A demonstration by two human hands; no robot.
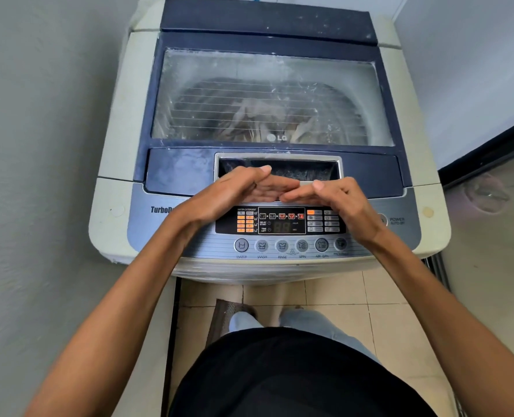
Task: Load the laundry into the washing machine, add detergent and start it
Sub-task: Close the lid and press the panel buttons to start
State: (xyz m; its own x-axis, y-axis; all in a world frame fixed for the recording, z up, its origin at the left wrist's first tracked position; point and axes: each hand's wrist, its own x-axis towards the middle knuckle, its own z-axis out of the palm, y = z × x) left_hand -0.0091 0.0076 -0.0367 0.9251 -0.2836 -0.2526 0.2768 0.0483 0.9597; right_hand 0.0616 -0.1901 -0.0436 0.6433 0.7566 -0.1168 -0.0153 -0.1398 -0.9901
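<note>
Both hands, the left hand (237,191) and the right hand (325,194), are held flat over the front edge of the closed lid (267,40), beside its handle recess (307,170); fingers are straight, tips nearly meeting, and nothing is held in either grip. Laundry (258,115) is seen through the glass, inside the drum. The lit control panel (280,221) lies beneath the hands, its button row (281,245) running left to right, the power button (382,219) judged nearer the right hand.

Black shirt (295,377), pale blue jeans (307,322), bare forearms (135,284).
</note>
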